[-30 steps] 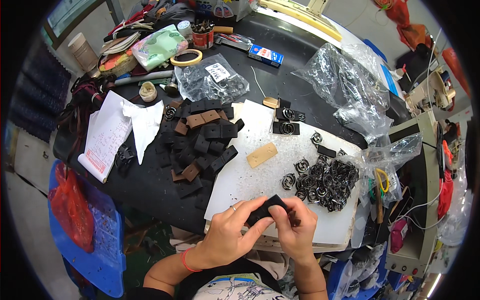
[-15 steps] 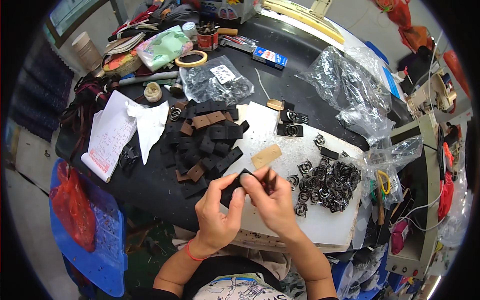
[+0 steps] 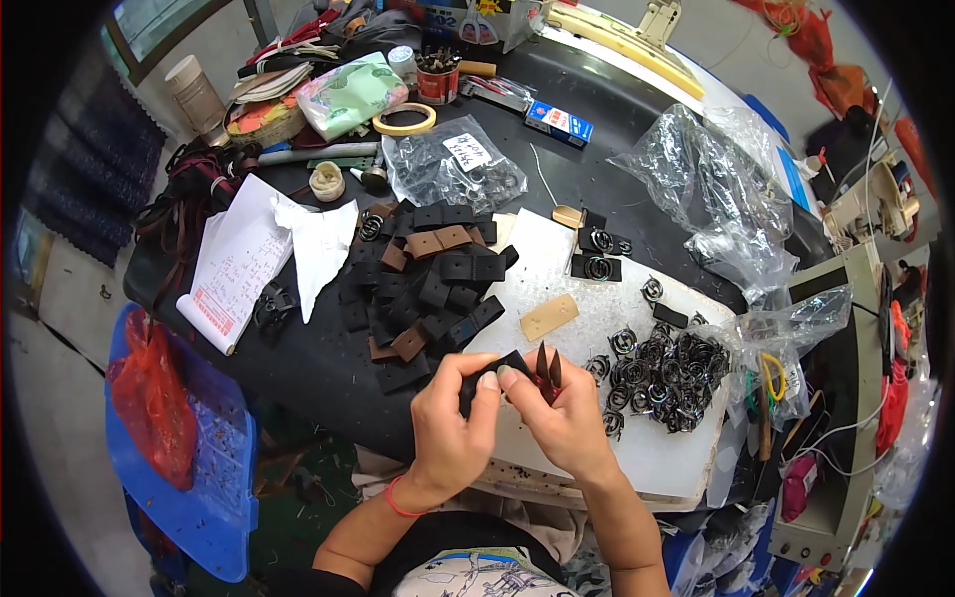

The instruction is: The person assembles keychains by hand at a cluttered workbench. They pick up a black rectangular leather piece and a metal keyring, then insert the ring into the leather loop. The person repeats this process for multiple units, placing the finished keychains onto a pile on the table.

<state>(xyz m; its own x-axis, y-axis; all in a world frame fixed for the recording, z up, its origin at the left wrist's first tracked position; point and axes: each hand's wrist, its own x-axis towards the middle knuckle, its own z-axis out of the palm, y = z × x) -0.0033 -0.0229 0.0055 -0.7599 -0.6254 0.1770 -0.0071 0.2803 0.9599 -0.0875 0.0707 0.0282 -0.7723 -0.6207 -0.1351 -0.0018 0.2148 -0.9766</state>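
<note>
My left hand (image 3: pixel 453 423) pinches a short black leather strap piece (image 3: pixel 509 360) between thumb and fingers. My right hand (image 3: pixel 569 430) grips the same piece, thumb tip beside the other thumb. Tucked in the right hand's fingers is a pair of thread snips (image 3: pixel 544 366), dark blades pointing away and a bit of red at the handle. A tan leather piece (image 3: pixel 549 316) with small holes lies just beyond the hands on a white board (image 3: pixel 527 267). To the left is a heap of black and brown leather strap pieces (image 3: pixel 438 240); to the right, a pile of dark metal buckles (image 3: pixel 662 373).
Two black pieces with rings (image 3: pixel 599 267) lie at the board's far edge. Clear plastic bags (image 3: pixel 676 169) cover the right back. A notepad (image 3: pixel 239 249), a tape roll (image 3: pixel 404 118) and a bagged bundle (image 3: pixel 453 164) stand left. A blue stool (image 3: pixel 189 458) is at lower left.
The whole view has shifted, so things sit farther right in it. The snips' blades now show upright above my right hand. Both hands still hold the black strap piece.
</note>
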